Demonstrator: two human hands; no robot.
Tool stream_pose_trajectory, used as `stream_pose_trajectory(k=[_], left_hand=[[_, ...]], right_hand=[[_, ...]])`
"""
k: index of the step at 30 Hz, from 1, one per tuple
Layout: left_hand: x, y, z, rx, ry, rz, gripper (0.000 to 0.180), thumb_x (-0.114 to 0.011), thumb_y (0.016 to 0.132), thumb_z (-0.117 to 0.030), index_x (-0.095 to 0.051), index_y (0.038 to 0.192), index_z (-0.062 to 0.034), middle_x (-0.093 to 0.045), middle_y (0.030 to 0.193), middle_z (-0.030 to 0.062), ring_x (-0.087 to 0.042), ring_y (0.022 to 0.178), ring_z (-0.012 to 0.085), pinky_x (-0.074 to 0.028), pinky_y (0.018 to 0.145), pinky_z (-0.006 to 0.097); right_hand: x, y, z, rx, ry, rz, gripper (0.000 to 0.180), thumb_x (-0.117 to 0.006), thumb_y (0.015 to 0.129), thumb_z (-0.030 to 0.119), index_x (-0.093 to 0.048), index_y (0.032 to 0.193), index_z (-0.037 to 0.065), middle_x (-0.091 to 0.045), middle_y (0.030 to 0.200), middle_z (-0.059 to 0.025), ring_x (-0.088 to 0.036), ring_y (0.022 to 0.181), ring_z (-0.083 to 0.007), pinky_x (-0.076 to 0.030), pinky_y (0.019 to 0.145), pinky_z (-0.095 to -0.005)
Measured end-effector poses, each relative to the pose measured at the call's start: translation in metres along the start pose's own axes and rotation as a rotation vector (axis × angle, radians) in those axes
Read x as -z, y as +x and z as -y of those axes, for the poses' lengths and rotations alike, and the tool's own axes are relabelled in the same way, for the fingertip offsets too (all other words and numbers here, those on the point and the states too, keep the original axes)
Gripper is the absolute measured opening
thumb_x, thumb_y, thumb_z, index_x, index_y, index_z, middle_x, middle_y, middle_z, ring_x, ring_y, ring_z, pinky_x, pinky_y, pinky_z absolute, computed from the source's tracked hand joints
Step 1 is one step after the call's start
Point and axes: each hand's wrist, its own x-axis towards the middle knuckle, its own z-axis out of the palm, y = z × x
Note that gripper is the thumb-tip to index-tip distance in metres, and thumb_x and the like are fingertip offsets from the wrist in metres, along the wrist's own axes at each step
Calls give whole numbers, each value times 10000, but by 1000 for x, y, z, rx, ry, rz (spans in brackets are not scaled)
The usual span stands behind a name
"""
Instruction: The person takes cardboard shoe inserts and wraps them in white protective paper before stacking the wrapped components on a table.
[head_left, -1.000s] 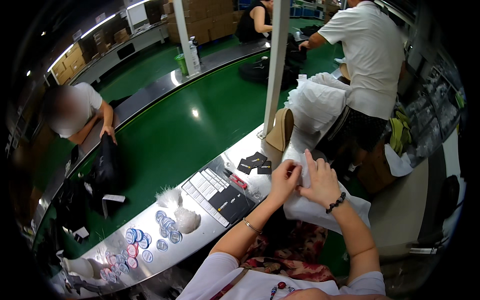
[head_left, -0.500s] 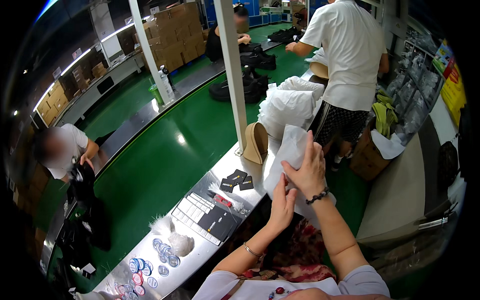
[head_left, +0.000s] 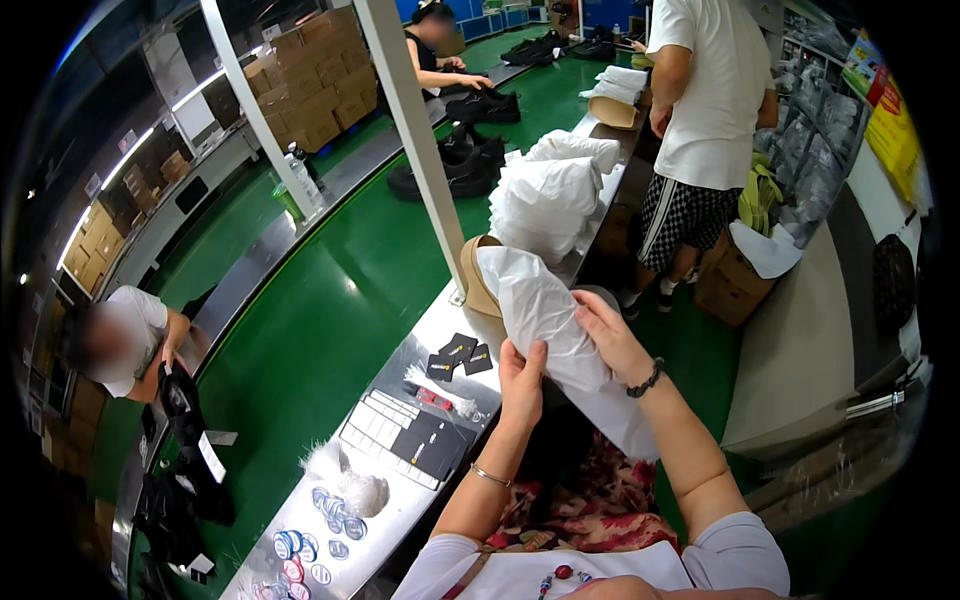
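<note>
Evidently, from my remote post, I have the white wrap (head_left: pixel 542 300) held over the right edge of the surface (head_left: pixel 408 352). My left hand (head_left: pixel 521 388) seems to pinch its left side between thumb and fingers; my right hand (head_left: pixel 608 336) grips the opposite side, fingers spread. Holding both sides probably stops the wrap unfolding; I cannot tell what is inside. Cards (head_left: pixel 460 350), sheets (head_left: pixel 430 450) and clear strands (head_left: pixel 360 492) lie between the surface's long edges, presumably for easy reach.

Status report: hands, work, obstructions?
Left hand, right hand holding thin, creased white sheet. Tan, curved block partly hidden behind it. Nothing visibly blocking hands.
</note>
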Motion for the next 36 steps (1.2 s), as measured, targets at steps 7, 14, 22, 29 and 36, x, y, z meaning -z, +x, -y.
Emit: stream_pose_trajectory(k=[7,14,22,29,36], left_hand=[[21,-3,-17,243,-157,333,673,-625,834,-319,-309,1330,9,-454,1304,126,-470,1176,253,-371,1004,407],[0,-7,-11,359,-346,213,712,-464,883,-491,-259,1372,-16,-380,1365,169,-405,1233,321,-322,1037,455],[-6,-19,-19,381,-307,205,696,-468,886,-469,-261,1367,-11,-383,1363,160,-402,1235,323,-316,1040,458],[5,-27,-15,530,-349,440,728,-687,735,-270,-342,1318,-4,-478,1280,140,-476,1169,290,-359,1012,430],[-4,-17,-39,319,-154,215,614,-598,788,-267,-375,1284,19,-506,1235,149,-497,1138,283,-361,1010,415]], right_hand=[[0,-17,3,-150,487,42,267,-420,954,202,-551,1053,-8,-600,995,-37,-549,904,-99,-435,826,-239],[-10,-25,11,-136,631,-87,263,-395,948,165,-523,1087,-18,-590,1045,-65,-552,948,-123,-429,863,-255],[-11,-30,10,29,298,-175,258,-436,947,181,-540,1061,-26,-562,1026,-52,-529,930,-125,-410,849,-239],[15,-16,10,313,-271,-54,244,-463,932,171,-574,1019,-28,-514,1119,-92,-498,1014,-168,-384,875,-256],[45,-50,55,-77,154,439,933,-684,791,344,-59,1430,78,-340,1359,-174,-340,1268,-201,-282,1037,-348]])
